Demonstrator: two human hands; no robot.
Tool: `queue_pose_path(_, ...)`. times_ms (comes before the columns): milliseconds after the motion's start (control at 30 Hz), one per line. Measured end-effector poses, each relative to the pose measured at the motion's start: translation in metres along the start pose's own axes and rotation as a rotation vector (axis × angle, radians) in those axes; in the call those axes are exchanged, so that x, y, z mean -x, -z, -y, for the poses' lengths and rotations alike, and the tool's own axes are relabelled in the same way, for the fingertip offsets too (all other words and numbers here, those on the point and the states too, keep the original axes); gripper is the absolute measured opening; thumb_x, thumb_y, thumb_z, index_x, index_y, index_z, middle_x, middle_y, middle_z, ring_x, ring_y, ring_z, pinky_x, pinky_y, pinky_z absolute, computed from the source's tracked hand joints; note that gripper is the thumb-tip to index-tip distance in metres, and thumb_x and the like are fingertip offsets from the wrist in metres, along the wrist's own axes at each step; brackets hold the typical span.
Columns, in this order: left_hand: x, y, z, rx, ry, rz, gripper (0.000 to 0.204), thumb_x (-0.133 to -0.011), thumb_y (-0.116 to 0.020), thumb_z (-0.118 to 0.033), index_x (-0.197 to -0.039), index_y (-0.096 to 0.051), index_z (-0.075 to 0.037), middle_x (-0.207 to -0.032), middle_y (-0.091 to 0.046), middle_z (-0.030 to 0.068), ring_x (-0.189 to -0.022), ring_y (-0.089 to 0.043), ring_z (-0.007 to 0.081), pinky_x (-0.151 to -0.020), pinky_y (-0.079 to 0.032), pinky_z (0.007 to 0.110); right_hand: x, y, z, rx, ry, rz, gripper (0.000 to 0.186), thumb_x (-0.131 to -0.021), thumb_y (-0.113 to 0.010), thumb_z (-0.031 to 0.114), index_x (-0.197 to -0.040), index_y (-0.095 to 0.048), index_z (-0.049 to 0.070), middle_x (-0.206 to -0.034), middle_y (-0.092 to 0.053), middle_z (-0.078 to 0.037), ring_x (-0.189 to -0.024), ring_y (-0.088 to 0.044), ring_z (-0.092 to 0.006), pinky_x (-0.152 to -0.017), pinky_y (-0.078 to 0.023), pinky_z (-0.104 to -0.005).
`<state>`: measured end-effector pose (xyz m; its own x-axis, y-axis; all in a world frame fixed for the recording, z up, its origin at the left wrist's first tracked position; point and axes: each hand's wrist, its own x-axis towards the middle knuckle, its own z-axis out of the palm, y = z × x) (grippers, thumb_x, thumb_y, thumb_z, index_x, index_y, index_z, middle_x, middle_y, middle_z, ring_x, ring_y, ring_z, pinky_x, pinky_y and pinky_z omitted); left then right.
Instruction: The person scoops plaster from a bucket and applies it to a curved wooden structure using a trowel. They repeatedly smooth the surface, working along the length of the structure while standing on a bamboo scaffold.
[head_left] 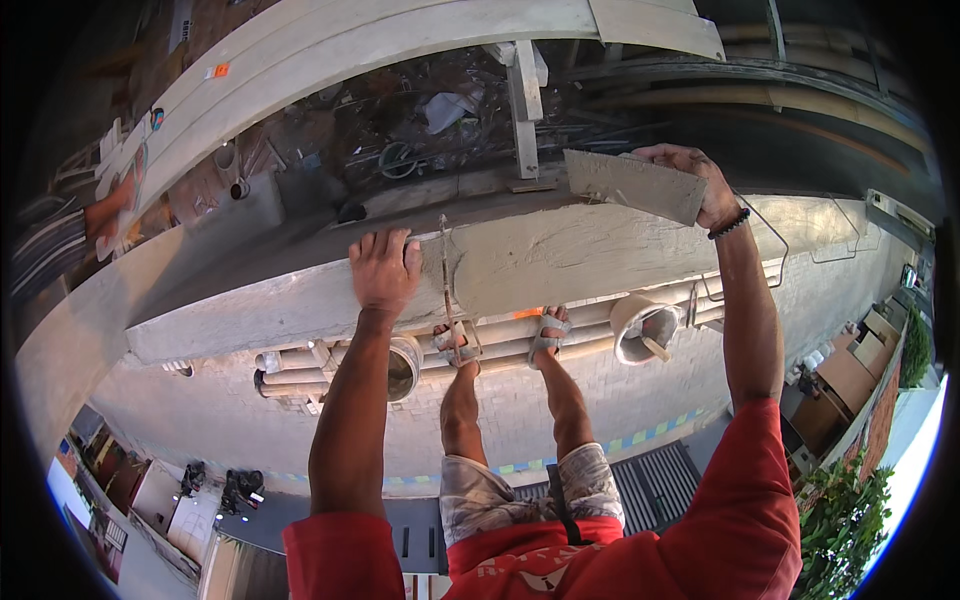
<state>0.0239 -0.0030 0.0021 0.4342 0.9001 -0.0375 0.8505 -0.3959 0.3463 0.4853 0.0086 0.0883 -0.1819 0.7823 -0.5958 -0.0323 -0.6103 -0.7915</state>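
right hand (700, 185): fingers are closing on one end of a flat grey plate (630, 187); the palm side is being hidden, so the exact grip is hard to make out. the plate is tilting above the far edge of the pale ledge (250, 315), near the damp mortar patch (540, 255); whether it is touching there, cannot tell. a mortar crust is coating its visible face.

left hand (385, 270): resting on the ledge, fingers slightly apart and pointing toward the far edge, holding nothing visible. a thin rod (447, 270) is standing just beside it, its lower part running down by one sandal (455, 342).

below, bamboo poles (590, 345) are passing behind the feet and two buckets. the left bucket (413, 355) is being partly covered by the left forearm; the contents of the right bucket (622, 325) are showing only in part.

at far left, a co-worker's arm (105, 215) is being cut off by the dark rim; its hand is blurring. debris beyond the ledge is lying in shadow, mostly unreadable.
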Motion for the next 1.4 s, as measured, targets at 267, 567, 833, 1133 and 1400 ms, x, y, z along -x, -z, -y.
queue_pose_path(267,-0.003,-0.002,-0.001,0.029,-0.006,-0.019,0.022,-0.089,-0.060,-0.026,-0.105,-0.062,-0.011,-0.100,-0.064,0.0051,-0.092,-0.056,0.0274,-0.083,-0.038,0.042,-0.058,0.004,-0.022,-0.009,-0.328,-0.045,0.030,-0.094,-0.053,0.014,-0.116,-0.065,-0.003,-0.103,-0.069,-0.012,-0.086,-0.069,-0.0172,-0.076,-0.059,-0.0294)
queue_pose_path(567,-0.002,-0.002,-0.001,0.024,0.029,-0.011,0.021,-0.088,-0.061,-0.027,-0.102,-0.063,-0.011,-0.100,-0.065,0.0032,-0.092,-0.056,0.0257,-0.084,-0.038,0.041,-0.067,-0.042,-0.028,0.032,-0.116,0.062,0.029,-0.091,-0.059,0.012,-0.115,-0.067,-0.001,-0.104,-0.070,-0.010,-0.093,-0.067,-0.0169,-0.084,-0.056,-0.0289)
queue_pose_path(833,-0.002,-0.001,0.000,0.033,0.012,-0.037,0.022,-0.089,-0.060,-0.028,-0.102,-0.062,-0.011,-0.097,-0.065,0.0036,-0.092,-0.056,0.0263,-0.083,-0.038,0.041,-0.077,-0.074,-0.022,-0.081,-0.134,0.209,0.040,-0.089,-0.063,0.024,-0.119,-0.064,-0.003,-0.108,-0.069,-0.014,-0.098,-0.065,-0.0164,-0.087,-0.054,-0.0288)
queue_pose_path(1133,-0.006,0.001,-0.001,0.052,0.019,-0.022,0.022,-0.090,-0.059,-0.029,-0.103,-0.063,-0.011,-0.098,-0.065,0.0051,-0.093,-0.056,0.0271,-0.085,-0.038,0.042,-0.026,-0.081,-0.012,-0.287,0.162,0.244,0.053,-0.091,-0.063,0.036,-0.126,-0.058,-0.003,-0.114,-0.066,-0.012,-0.100,-0.066,-0.0180,-0.088,-0.054,-0.0291)
queue_pose_path(1400,-0.002,-0.003,0.001,0.018,0.009,0.000,0.023,-0.092,-0.056,-0.029,-0.104,-0.062,-0.011,-0.099,-0.064,0.0055,-0.094,-0.055,0.0284,-0.084,-0.038,0.043,0.134,0.055,-0.015,-0.279,0.086,-0.423,0.052,-0.095,-0.063,0.024,-0.137,-0.047,-0.001,-0.123,-0.061,-0.009,-0.108,-0.061,-0.0153,-0.090,-0.053,-0.0279)
